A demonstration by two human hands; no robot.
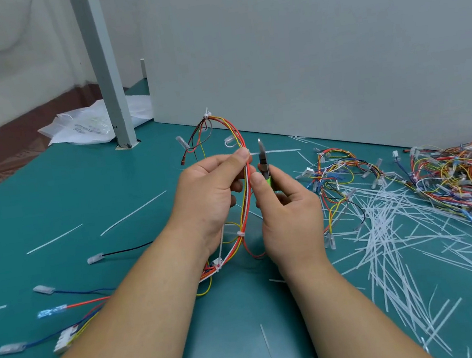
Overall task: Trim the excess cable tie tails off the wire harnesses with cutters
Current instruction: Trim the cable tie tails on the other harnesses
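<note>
Left hand (pixel 210 194) pinches the wire harness (pixel 245 207) between thumb and forefinger, other fingers curled loosely behind the bundle. Harness is held above the mat, centre of view, with its loop rising to 12 o'clock of the pinch and the rest trailing down to 7 o'clock under the left forearm.

Right hand (pixel 290 216) grips the cutters (pixel 263 160), fingers wrapped round the green handles and thumb laid along them. Steel nose points to 12 o'clock, just beside the bundle at 3 o'clock of the left thumb tip. Cable tie tail (pixel 283 151) sticks straight out of the bundle toward 3 o'clock and crosses the cutter nose. Cannot tell if the blades bite it.

Harness is thin round insulated wires in red, orange, yellow, white and brown. White nylon ties (pixel 240 234) cinch it. Clear soft sleeves cap the terminals.

Mat (pixel 82 197) is flat matte teal. Cut tails (pixel 384 238), thin flat white strips, lie heaped at 4 o'clock of the hands. A harness pile (pixel 464 180), tangled and multicolour, lies at 3 o'clock. A crinkled clear plastic bag (pixel 88 125) lies at 10 o'clock by a grey square post (pixel 106 75).
</note>
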